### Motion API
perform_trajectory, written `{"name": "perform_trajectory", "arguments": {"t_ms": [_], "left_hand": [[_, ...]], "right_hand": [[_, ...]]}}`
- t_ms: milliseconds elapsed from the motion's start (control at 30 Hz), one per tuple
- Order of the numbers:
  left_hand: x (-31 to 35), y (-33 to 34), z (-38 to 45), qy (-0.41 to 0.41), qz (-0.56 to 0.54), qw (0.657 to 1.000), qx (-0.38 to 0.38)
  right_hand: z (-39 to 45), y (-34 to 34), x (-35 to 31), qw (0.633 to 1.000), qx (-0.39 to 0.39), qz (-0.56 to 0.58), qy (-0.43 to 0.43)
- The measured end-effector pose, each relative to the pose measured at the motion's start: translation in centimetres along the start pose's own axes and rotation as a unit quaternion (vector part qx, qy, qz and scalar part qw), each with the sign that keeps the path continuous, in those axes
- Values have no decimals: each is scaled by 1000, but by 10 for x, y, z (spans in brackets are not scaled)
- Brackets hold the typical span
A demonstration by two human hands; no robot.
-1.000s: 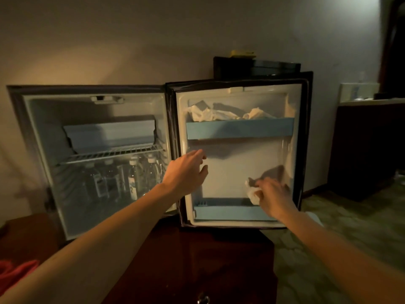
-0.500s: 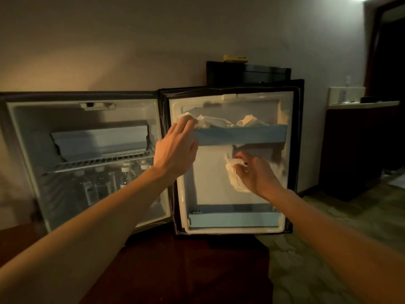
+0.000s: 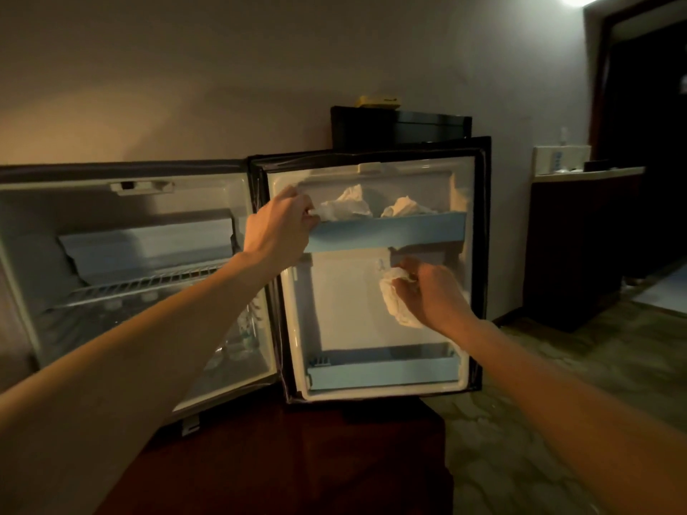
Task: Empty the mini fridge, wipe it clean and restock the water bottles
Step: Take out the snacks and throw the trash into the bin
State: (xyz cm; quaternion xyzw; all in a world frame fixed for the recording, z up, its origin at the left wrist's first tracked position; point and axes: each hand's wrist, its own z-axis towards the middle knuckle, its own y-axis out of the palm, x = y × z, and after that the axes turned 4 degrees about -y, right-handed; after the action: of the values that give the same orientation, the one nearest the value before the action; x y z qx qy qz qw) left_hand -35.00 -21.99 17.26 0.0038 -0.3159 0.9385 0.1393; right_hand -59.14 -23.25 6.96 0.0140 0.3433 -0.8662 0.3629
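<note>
The mini fridge [image 3: 122, 254] stands open, its door [image 3: 375, 291] swung out to the right. My left hand [image 3: 279, 232] reaches into the left end of the door's upper blue shelf [image 3: 390, 232] and pinches a crumpled white tissue [image 3: 345, 208]. A second crumpled tissue [image 3: 407, 208] lies beside it on that shelf. My right hand [image 3: 431, 295] grips a white wipe [image 3: 396, 299] against the door's inner panel, just under the upper shelf. Water bottles [image 3: 241, 328] show dimly below the wire rack [image 3: 141, 284], mostly behind my left arm.
The door's lower blue shelf [image 3: 383, 369] holds nothing I can see. A dark wooden surface [image 3: 297, 459] lies in front of the fridge. A black box [image 3: 401, 130] sits behind the door top. A dark cabinet [image 3: 580, 247] stands at the right, by patterned floor [image 3: 520, 421].
My left hand rose from the door's middle to the upper shelf and took hold of a tissue. My right hand lifted the wipe from near the lower shelf to just under the upper one.
</note>
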Motion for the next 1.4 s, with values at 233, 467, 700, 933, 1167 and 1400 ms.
{"name": "perform_trajectory", "arguments": {"t_ms": [233, 467, 700, 933, 1167, 1400], "left_hand": [[-2, -11, -26, 94, -46, 994, 41], [7, 14, -88, 85, -111, 988, -71], [71, 108, -169, 53, -164, 964, -203], [188, 232, -245, 107, -246, 894, -359], [310, 328, -323, 192, -247, 834, -454], [407, 412, -391, 216, -241, 787, -525]], "right_hand": [[-2, 2, -6, 1000, 7, -21, -1], [-51, 1, 0, 999, -23, 19, 10], [-161, -9, 57, 992, -71, -3, 101], [-301, -42, 150, 956, -104, 7, 273], [-448, -76, 239, 882, -87, -50, 460], [-562, -94, 300, 802, -128, -86, 577]]}}
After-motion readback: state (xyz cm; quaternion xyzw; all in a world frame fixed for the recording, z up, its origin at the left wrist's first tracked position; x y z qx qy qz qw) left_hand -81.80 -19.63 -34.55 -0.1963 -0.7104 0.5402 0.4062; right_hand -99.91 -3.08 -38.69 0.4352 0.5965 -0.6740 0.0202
